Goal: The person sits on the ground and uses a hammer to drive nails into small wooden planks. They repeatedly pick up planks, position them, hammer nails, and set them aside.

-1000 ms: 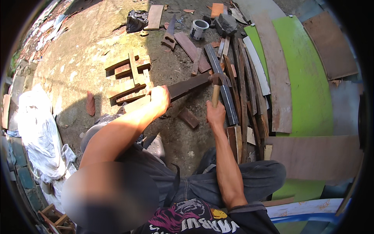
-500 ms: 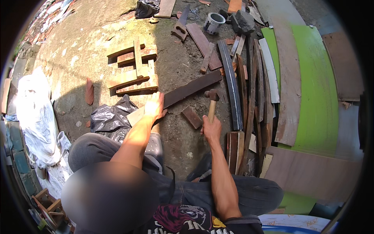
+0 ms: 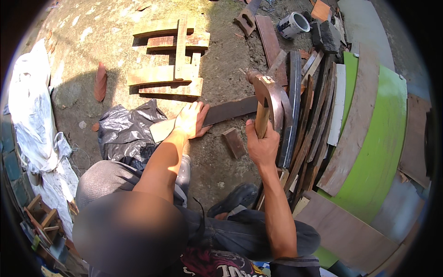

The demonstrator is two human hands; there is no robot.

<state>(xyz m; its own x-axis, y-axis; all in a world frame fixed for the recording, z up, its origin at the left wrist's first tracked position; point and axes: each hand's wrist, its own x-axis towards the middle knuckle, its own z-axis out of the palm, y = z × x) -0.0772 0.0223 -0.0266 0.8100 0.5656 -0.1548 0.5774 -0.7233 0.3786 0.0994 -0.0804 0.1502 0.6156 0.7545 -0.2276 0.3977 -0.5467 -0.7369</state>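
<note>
My right hand (image 3: pixel 263 145) is wrapped round the wooden handle of a claw hammer (image 3: pixel 276 102), its metal head raised up close to the view. Beneath the hammer, a dark wooden plank (image 3: pixel 230 111) lies slantwise on the ground, its far right end hidden behind the hammer head. My left hand (image 3: pixel 191 121) grips this plank near its paler left end, fingers over the top edge. A small brown wood block (image 3: pixel 234 142) lies on the ground between my two hands, touched by neither.
Beyond my left hand lies a rack of nailed light boards (image 3: pixel 161 74). A black plastic bag (image 3: pixel 127 131) is beside my left forearm. Long wood strips (image 3: pixel 318 115) and green panels (image 3: pixel 369 152) crowd the right. Farther off are a handsaw (image 3: pixel 248 18) and a paint can (image 3: pixel 293 25).
My right hand has lifted the hammer up from low over the ground. The whole view has shifted and turned a little. My left hand keeps its hold on the plank.
</note>
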